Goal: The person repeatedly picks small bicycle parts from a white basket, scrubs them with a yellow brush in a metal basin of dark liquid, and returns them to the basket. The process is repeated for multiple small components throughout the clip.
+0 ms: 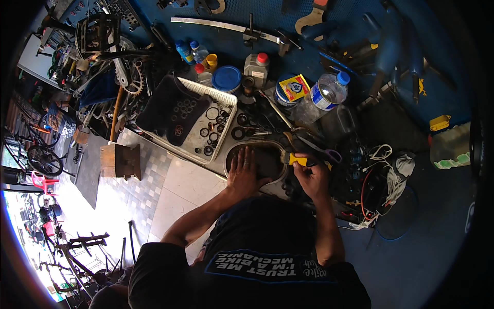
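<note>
An oval metal pan with dark contents sits on the bench in front of me. My left hand lies over the pan's left part, fingers stretched out and pointing away from me. On the right side, my right hand is closed around a brush with a yellow handle. The brush's head meets the pan's right rim. Whether my left palm touches anything in the pan is hidden.
A cream plastic basket with a dark cloth, rings and small parts stands left of the pan. Scissors, a large clear bottle, a grey bottle and a blue-lidded tub lie beyond. Cables tangle at right.
</note>
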`<act>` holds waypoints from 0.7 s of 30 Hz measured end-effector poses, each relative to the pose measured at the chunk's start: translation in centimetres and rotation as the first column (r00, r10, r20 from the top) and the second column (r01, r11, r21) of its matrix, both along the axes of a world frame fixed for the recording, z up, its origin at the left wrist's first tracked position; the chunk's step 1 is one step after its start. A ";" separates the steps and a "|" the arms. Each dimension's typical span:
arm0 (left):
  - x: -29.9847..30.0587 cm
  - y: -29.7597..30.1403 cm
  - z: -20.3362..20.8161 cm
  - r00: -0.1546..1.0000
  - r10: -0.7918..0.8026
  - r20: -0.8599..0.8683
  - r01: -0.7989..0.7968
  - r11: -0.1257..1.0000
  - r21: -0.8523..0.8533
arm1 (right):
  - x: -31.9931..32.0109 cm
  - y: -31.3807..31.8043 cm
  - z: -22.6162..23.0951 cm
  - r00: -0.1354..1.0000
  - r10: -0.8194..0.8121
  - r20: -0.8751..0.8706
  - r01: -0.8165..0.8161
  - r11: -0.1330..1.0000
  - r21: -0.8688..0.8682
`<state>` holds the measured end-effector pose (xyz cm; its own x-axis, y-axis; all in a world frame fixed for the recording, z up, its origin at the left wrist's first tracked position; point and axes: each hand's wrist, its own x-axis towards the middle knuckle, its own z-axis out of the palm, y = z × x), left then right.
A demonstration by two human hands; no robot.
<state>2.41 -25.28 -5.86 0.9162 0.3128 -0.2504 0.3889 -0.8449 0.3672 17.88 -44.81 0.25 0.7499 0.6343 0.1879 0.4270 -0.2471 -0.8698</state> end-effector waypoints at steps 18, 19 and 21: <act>2.4 -2.5 -0.4 0.924 -0.379 0.049 0.378 0.925 0.029 | -0.4 -0.8 -0.7 0.999 -0.040 -0.023 0.040 0.999 -0.001; 1.5 -2.2 -0.6 0.915 -0.389 0.102 0.388 0.921 0.032 | -0.3 -0.8 -0.5 0.999 -0.038 -0.027 0.038 0.999 0.004; -0.1 -1.4 -0.1 0.925 -0.367 0.094 0.369 0.929 -0.006 | -0.2 -0.7 -0.4 0.999 -0.038 -0.030 0.038 0.999 0.009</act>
<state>2.30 -26.68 -5.92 0.9846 -0.0558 -0.1654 0.0167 -0.9130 0.4075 17.69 -45.55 -0.19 0.7786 0.6038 0.1709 0.3911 -0.2541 -0.8846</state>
